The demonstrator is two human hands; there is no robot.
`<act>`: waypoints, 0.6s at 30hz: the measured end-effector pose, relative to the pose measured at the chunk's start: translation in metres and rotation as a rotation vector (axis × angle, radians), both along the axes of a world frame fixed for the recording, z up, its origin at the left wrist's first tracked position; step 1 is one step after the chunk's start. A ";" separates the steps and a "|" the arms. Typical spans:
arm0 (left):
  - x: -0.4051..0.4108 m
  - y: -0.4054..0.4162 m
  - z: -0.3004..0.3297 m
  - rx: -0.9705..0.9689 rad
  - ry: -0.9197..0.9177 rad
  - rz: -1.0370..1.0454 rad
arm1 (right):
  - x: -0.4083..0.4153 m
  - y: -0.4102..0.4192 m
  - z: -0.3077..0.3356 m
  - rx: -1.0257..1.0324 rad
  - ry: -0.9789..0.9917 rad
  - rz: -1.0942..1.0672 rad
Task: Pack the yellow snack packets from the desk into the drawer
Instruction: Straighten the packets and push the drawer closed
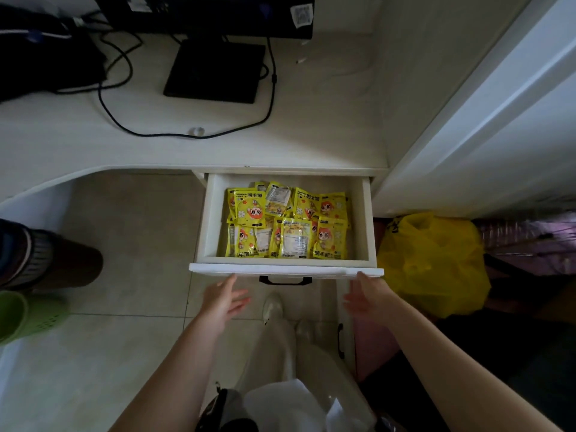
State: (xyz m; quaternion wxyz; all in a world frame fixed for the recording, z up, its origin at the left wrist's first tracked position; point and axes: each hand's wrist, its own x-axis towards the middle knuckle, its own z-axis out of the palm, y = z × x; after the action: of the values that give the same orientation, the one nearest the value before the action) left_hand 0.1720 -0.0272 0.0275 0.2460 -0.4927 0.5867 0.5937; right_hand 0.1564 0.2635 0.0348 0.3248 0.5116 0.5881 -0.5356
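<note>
The white drawer (286,269) is standing pulled out from under the desk (311,135), and the yellow snack packets (288,224) are lying inside it in two rough rows, overlapping one another, some face up with a cartoon figure showing and some turned to their printed backs. Both hands are reaching toward the drawer's front panel from below. The left hand (223,302) is hovering with its fingers straight and spread, holding nothing, its fingertips just beside the lower edge of the front, left of the black handle (285,280). The right hand (366,296) is likewise loose and flat (palm turned inward), gripping nothing, its topmost fingertip touching or nearly touching the front near the right corner; which of the two I cannot tell. On the desk a black monitor base (215,71) is sitting with a black cable (187,134) looping in front of it. A yellow plastic bag (433,263) is sitting on the floor to the right of the drawer, and a green basket (21,316) is showing at the left edge.
</note>
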 end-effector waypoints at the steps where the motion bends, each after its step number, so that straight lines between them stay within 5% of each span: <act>1: -0.003 -0.001 0.000 0.035 -0.008 0.037 | -0.006 0.003 0.002 -0.047 -0.006 -0.082; 9: -0.031 0.001 0.004 0.192 0.051 0.114 | -0.033 0.000 0.009 -0.110 0.024 -0.387; 18: -0.051 0.012 -0.014 -0.046 0.075 0.176 | -0.057 0.002 -0.018 -0.030 -0.038 -0.432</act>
State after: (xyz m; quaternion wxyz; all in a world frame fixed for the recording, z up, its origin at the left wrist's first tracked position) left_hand 0.1207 -0.0152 0.0131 0.1592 -0.5252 0.5634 0.6175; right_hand 0.0994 0.2658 0.0170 0.2213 0.6310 0.4504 -0.5916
